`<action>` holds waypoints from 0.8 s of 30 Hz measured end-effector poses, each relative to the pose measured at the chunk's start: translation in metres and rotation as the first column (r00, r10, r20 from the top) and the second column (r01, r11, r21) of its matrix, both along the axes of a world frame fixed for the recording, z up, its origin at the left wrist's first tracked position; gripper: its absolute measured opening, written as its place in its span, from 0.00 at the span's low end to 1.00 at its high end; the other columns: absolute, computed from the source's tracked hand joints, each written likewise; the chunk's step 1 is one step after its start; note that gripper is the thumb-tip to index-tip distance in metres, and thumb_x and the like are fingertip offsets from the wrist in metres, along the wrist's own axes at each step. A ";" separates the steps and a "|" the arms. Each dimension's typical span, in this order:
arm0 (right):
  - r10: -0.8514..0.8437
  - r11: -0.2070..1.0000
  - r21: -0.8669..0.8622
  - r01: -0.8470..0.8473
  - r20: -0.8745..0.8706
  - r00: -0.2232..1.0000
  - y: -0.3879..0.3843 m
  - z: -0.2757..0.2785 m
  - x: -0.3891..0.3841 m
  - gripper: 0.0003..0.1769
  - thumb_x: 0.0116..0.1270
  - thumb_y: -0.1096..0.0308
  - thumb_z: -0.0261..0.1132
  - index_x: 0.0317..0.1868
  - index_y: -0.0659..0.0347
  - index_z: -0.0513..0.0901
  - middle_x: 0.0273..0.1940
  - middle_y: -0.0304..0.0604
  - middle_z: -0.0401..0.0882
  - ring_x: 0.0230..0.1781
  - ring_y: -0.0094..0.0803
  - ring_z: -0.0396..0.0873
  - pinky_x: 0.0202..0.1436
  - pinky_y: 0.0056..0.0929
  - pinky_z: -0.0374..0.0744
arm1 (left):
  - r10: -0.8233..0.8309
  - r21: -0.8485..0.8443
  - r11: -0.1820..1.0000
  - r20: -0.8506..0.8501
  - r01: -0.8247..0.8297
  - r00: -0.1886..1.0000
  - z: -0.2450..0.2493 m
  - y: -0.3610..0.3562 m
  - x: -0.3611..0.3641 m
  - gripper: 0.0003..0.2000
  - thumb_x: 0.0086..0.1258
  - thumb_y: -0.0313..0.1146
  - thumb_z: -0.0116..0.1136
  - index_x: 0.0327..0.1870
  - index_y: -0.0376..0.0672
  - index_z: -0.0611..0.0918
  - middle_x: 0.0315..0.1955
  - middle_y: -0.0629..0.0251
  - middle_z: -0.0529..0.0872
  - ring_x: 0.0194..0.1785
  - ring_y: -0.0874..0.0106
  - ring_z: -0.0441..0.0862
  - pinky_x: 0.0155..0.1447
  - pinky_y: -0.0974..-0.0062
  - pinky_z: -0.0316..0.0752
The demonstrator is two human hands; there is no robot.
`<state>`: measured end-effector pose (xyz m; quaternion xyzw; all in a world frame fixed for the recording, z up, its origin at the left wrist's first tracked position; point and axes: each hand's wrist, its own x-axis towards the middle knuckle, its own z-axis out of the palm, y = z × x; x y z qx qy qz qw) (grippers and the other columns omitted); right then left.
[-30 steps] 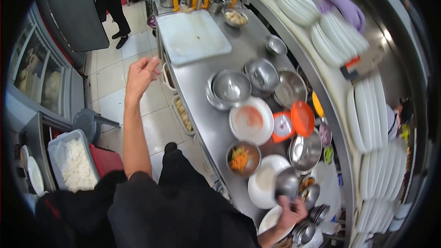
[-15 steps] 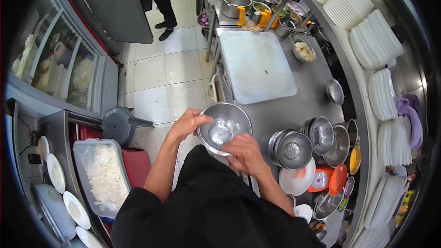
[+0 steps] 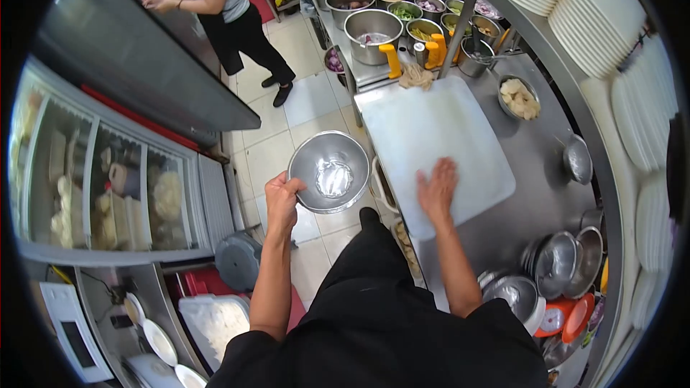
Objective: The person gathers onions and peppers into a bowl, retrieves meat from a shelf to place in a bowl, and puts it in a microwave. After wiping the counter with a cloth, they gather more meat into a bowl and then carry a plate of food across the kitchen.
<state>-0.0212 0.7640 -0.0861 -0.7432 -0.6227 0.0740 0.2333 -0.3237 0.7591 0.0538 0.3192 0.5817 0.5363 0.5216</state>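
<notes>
My left hand [image 3: 282, 197] grips the rim of a shiny metal mixing bowl [image 3: 316, 162], thumb over the edge. The bowl looks to have nothing in it and is held above the tiled floor, left of the counter. My right hand [image 3: 438, 185] is flat with fingers stretched out, over the white cutting board [image 3: 402, 126]. It seems to touch the board's surface, slightly blurred. Beyond the board's far edge lies a crumpled beige cloth [image 3: 416, 77]. A bowl of pale chunks [image 3: 520, 98] stands to the board's right.
Several metal pots of ingredients [image 3: 374, 29] fill the far counter. Stacked metal bowls [image 3: 557, 262] and an orange scale [image 3: 552, 316] are at right, below shelved white plates [image 3: 600, 14]. At left are a glass-topped fridge [image 3: 108, 194], a grey stool [image 3: 241, 262] and another person [image 3: 223, 0].
My right hand has let go of the bowl and moved right onto the cutting board. My left hand keeps the bowl. A small brown bit on the board no longer shows. The view has shifted.
</notes>
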 end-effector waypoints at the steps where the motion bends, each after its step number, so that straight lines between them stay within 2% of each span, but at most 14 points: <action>1: 0.128 0.989 0.080 -0.123 -0.061 0.990 0.006 -0.002 -0.019 0.35 0.65 0.57 0.58 0.65 0.73 0.61 0.65 0.63 0.59 0.69 0.53 0.54 0.71 0.47 0.51 | 0.026 0.065 0.998 -0.008 -0.026 1.000 0.004 0.020 0.001 0.04 0.47 0.19 0.51 0.23 0.33 0.79 0.17 0.68 0.78 0.18 0.80 0.70 0.24 0.82 0.65; 3: 0.402 0.874 0.025 -0.485 -0.598 0.693 0.017 0.041 -0.052 0.25 0.60 0.65 0.64 0.57 0.67 0.73 0.57 0.57 0.72 0.62 0.47 0.68 0.66 0.37 0.64 | 0.037 0.157 0.987 0.001 -0.036 0.999 0.007 0.061 -0.001 0.05 0.49 0.18 0.51 0.25 0.32 0.79 0.19 0.68 0.79 0.21 0.80 0.72 0.28 0.83 0.67; 6: 0.391 0.916 0.233 -0.327 -0.705 0.592 0.062 0.078 -0.075 0.19 0.56 0.70 0.67 0.49 0.63 0.80 0.50 0.53 0.78 0.54 0.43 0.76 0.58 0.30 0.72 | 0.009 0.209 0.978 -0.063 0.005 0.998 0.015 0.125 -0.002 0.05 0.51 0.18 0.51 0.26 0.32 0.80 0.21 0.68 0.80 0.22 0.80 0.73 0.30 0.84 0.68; 7: 0.140 0.979 0.054 -0.196 -0.881 0.453 0.081 0.081 -0.073 0.17 0.57 0.66 0.67 0.47 0.63 0.81 0.49 0.52 0.79 0.50 0.41 0.77 0.54 0.30 0.74 | 0.047 0.259 0.966 -0.103 -0.019 0.994 0.025 0.146 0.010 0.05 0.52 0.19 0.51 0.27 0.31 0.80 0.21 0.69 0.80 0.23 0.82 0.72 0.30 0.85 0.66; 8: 0.133 0.979 0.045 -0.199 -0.879 0.458 0.099 0.088 -0.063 0.17 0.57 0.66 0.67 0.47 0.63 0.81 0.49 0.52 0.79 0.50 0.41 0.77 0.54 0.30 0.74 | 0.049 0.250 0.968 -0.098 -0.023 0.994 0.028 0.165 0.015 0.05 0.52 0.19 0.51 0.27 0.31 0.80 0.21 0.69 0.80 0.23 0.82 0.72 0.30 0.85 0.66; 10: -0.105 0.929 -0.342 -0.143 -0.612 0.784 0.140 0.133 -0.044 0.18 0.59 0.62 0.66 0.46 0.64 0.81 0.46 0.49 0.80 0.41 0.38 0.80 0.48 0.29 0.76 | 0.004 0.262 0.964 -0.208 0.052 0.978 0.032 0.198 0.017 0.04 0.52 0.20 0.51 0.26 0.32 0.79 0.21 0.71 0.79 0.23 0.84 0.70 0.29 0.86 0.63; 11: -0.102 0.928 -0.343 -0.145 -0.608 0.787 0.158 0.129 -0.038 0.18 0.59 0.62 0.66 0.46 0.64 0.81 0.46 0.49 0.80 0.41 0.38 0.80 0.48 0.29 0.76 | -0.060 0.292 0.949 -0.212 0.122 0.975 0.031 0.214 0.017 0.03 0.53 0.20 0.52 0.26 0.33 0.79 0.21 0.72 0.79 0.24 0.85 0.68 0.28 0.85 0.63; 12: 0.140 0.989 0.046 -0.137 -0.538 0.831 0.176 0.126 -0.033 0.19 0.61 0.61 0.65 0.48 0.64 0.80 0.44 0.48 0.80 0.37 0.35 0.80 0.44 0.29 0.77 | -0.062 0.298 0.947 -0.207 0.123 0.976 0.031 0.228 0.018 0.03 0.53 0.20 0.52 0.26 0.33 0.79 0.21 0.72 0.79 0.24 0.85 0.68 0.28 0.85 0.63; 13: 0.329 0.890 0.429 -0.155 -0.369 0.869 0.193 0.125 -0.030 0.20 0.62 0.59 0.64 0.50 0.64 0.79 0.42 0.46 0.81 0.34 0.32 0.79 0.40 0.29 0.77 | -0.127 0.287 0.941 -0.185 0.177 0.975 0.031 0.244 0.022 0.03 0.53 0.20 0.52 0.26 0.33 0.79 0.21 0.72 0.79 0.24 0.85 0.68 0.29 0.85 0.63; 14: 0.316 0.889 0.435 -0.143 -0.358 0.879 0.205 0.125 -0.031 0.20 0.62 0.59 0.64 0.50 0.64 0.79 0.42 0.46 0.81 0.34 0.32 0.79 0.40 0.29 0.77 | -0.199 0.278 0.931 -0.161 0.238 0.967 0.030 0.261 0.026 0.04 0.53 0.20 0.52 0.27 0.33 0.79 0.21 0.73 0.79 0.24 0.85 0.68 0.29 0.85 0.63; 16: 0.144 0.989 0.130 -0.065 -0.939 0.313 0.225 0.144 -0.045 0.24 0.63 0.59 0.62 0.56 0.64 0.74 0.40 0.44 0.80 0.32 0.27 0.78 0.34 0.27 0.78 | -0.279 0.255 0.915 -0.164 0.314 0.946 0.032 0.287 0.038 0.05 0.54 0.20 0.52 0.29 0.33 0.80 0.24 0.71 0.80 0.26 0.83 0.72 0.33 0.85 0.66; 18: 0.123 0.989 0.090 -0.120 -0.945 0.304 0.250 0.151 -0.046 0.25 0.65 0.63 0.59 0.59 0.66 0.70 0.37 0.43 0.79 0.30 0.23 0.77 0.28 0.24 0.77 | -0.435 0.229 0.849 -0.211 0.477 0.876 0.039 0.316 0.055 0.03 0.55 0.20 0.54 0.29 0.33 0.80 0.23 0.71 0.80 0.26 0.84 0.72 0.32 0.85 0.65; 23: -0.094 0.956 -0.031 0.291 -0.974 0.206 0.301 0.140 -0.044 0.17 0.64 0.73 0.52 0.52 0.67 0.73 0.34 0.44 0.79 0.24 0.25 0.78 0.21 0.24 0.78 | -0.690 0.237 0.666 -0.164 0.707 0.705 0.042 0.472 0.079 0.17 0.67 0.40 0.55 0.20 0.39 0.73 0.15 0.67 0.75 0.24 0.79 0.74 0.29 0.81 0.67; 24: -0.191 0.917 -0.121 0.381 -0.970 0.151 0.312 0.142 -0.039 0.17 0.64 0.73 0.52 0.52 0.67 0.73 0.35 0.45 0.80 0.25 0.26 0.79 0.20 0.24 0.79 | -0.718 0.222 0.622 -0.222 0.751 0.660 0.035 0.516 0.091 0.17 0.65 0.43 0.58 0.27 0.36 0.77 0.20 0.65 0.78 0.25 0.78 0.74 0.29 0.81 0.68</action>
